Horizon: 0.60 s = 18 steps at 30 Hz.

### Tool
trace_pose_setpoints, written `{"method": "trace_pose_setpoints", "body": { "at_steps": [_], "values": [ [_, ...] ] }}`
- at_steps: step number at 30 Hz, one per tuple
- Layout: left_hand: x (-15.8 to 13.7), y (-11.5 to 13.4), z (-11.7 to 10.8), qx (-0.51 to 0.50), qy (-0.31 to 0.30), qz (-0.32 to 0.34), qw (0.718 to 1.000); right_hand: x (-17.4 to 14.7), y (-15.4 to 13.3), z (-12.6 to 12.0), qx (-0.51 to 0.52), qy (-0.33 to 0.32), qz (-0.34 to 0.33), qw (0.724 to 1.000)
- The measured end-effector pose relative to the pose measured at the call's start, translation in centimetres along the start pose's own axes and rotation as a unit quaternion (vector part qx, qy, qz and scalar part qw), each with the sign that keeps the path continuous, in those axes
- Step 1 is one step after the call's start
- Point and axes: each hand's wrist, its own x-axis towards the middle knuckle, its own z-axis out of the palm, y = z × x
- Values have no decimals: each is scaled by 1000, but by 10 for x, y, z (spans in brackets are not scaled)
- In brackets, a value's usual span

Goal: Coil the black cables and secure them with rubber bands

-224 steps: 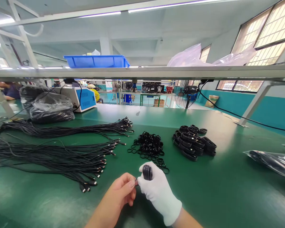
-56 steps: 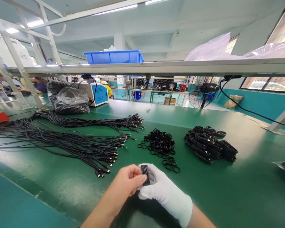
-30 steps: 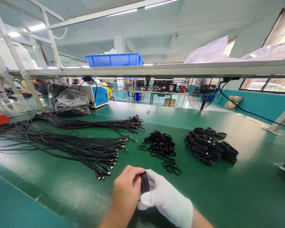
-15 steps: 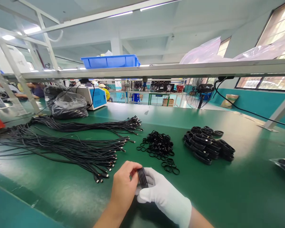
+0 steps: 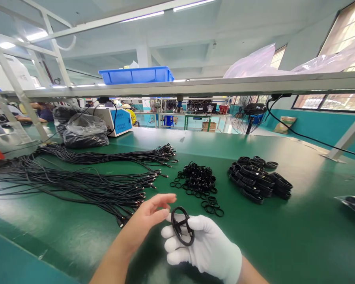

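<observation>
A coiled black cable point(image 5: 182, 226) rests across the fingers of my right hand point(image 5: 205, 246), which wears a white glove and pins it with the thumb. The coil shows its oval opening, with the plug ends lying across the middle. My bare left hand point(image 5: 154, 211) is just to the left of the coil, fingers apart, holding nothing. Beyond my hands lies a heap of small black rings point(image 5: 198, 178), with a few loose ones nearer me. Long straight black cables point(image 5: 106, 185) stretch out to the left, plug ends toward the middle.
Finished-looking coiled cables point(image 5: 254, 179) are piled on the green table point(image 5: 284, 244) at the right. Behind stand a blue-and-white machine point(image 5: 118, 121) and a plastic-bagged bundle point(image 5: 84, 130). A shelf point(image 5: 201, 87) carrying a blue tray point(image 5: 137, 75) spans above. A plastic bag point(image 5: 353, 205) lies far right.
My left hand has let go of the cable coil and moved slightly left, fingers spreading. In my right hand the coil has turned so its open face shows.
</observation>
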Motion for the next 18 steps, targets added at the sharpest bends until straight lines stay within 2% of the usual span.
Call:
{"method": "trace_pose_setpoints", "body": {
  "at_steps": [2,4,10,15,18],
  "values": [
    [0,-5,-4,-65,-66,-4,996,0,1,-4,2,-13,32,999],
    [1,-11,-4,-98,-87,1,991,1,4,-7,2,-13,42,999],
    [2,-17,-2,-70,-37,-1,997,6,15,-15,-64,70,-31,995],
    [1,-17,-1,-79,-43,1,996,7,17,-10,-92,77,-44,992],
    [0,-17,-2,-87,-25,7,996,8,14,-1,-176,152,-78,969]
  ]
}}
